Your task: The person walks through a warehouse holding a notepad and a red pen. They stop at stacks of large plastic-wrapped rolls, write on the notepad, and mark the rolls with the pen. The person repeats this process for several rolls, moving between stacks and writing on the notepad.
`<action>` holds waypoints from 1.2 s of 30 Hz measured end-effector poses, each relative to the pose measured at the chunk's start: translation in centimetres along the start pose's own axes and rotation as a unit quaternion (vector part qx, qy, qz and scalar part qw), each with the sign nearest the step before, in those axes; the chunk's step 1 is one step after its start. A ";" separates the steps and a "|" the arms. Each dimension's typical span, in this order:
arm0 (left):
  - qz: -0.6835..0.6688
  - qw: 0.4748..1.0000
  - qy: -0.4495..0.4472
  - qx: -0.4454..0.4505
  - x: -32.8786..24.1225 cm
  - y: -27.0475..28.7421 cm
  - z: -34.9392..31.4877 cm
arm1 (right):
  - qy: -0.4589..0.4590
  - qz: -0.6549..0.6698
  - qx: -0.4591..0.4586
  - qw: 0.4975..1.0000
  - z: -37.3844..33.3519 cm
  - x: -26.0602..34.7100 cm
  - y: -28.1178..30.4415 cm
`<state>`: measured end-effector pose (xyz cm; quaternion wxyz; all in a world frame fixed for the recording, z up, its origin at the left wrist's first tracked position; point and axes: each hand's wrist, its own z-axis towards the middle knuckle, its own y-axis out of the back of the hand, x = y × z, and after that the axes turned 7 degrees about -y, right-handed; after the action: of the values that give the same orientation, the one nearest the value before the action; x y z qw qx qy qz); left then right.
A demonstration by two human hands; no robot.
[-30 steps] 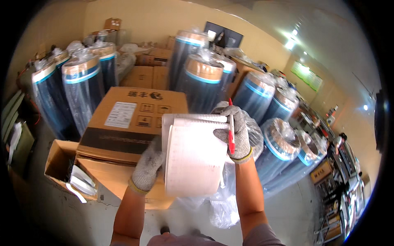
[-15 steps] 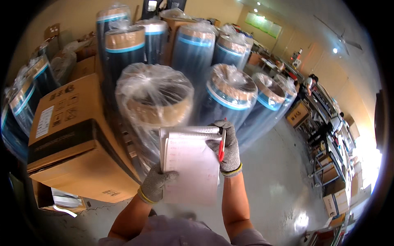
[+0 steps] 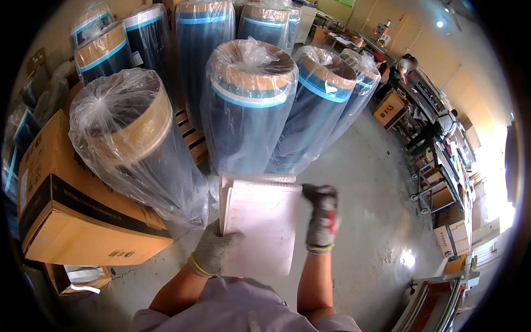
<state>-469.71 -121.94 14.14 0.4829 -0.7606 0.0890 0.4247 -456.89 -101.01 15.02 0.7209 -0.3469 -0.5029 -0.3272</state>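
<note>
My left hand (image 3: pixel 214 249), in a grey knit glove with a yellow cuff edge, grips the lower left side of a notepad (image 3: pixel 264 229). Its thumb lies over the top sheet, which carries faint handwriting, while some pages are folded behind. Just off the pad's right edge is my gloved right hand (image 3: pixel 319 213), blurred by motion and curled. A red pen (image 3: pixel 332 220) shows against that hand. Beyond the pad stand tall dark rolls with brown, blue-taped tops in clear plastic; the nearest roll (image 3: pixel 141 135) leans at the left, another (image 3: pixel 249 110) stands straight ahead.
At the left a large cardboard carton (image 3: pixel 99 227) sits above a smaller open box (image 3: pixel 58 276). A wooden pallet (image 3: pixel 191 138) shows between the rolls. Grey floor (image 3: pixel 365 210) runs along the right, toward carts and shelving (image 3: pixel 442 182). Two people (image 3: pixel 398 72) work at the far right benches.
My right hand has come off the notepad's upper right edge and moved slightly right with the pen. The view has turned right, so the rolls and carton sit farther left.
</note>
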 end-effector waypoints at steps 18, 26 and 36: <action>0.118 0.993 0.003 -0.014 -2.6 -0.3 0.9 | 0.075 -0.132 0.191 0.970 -1.9 3.3 -3.6; 0.062 0.997 0.020 -0.034 -4.2 2.6 1.3 | 0.044 -0.131 0.175 0.975 -1.8 2.4 -7.5; 0.077 0.996 0.016 -0.043 -3.9 2.9 2.2 | 0.015 -0.062 0.026 0.998 -2.5 -1.7 -6.4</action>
<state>-474.94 -122.73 14.66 0.4143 -0.7783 0.1369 0.4515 -461.38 -106.36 13.85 0.7152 -0.2913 -0.5211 -0.3635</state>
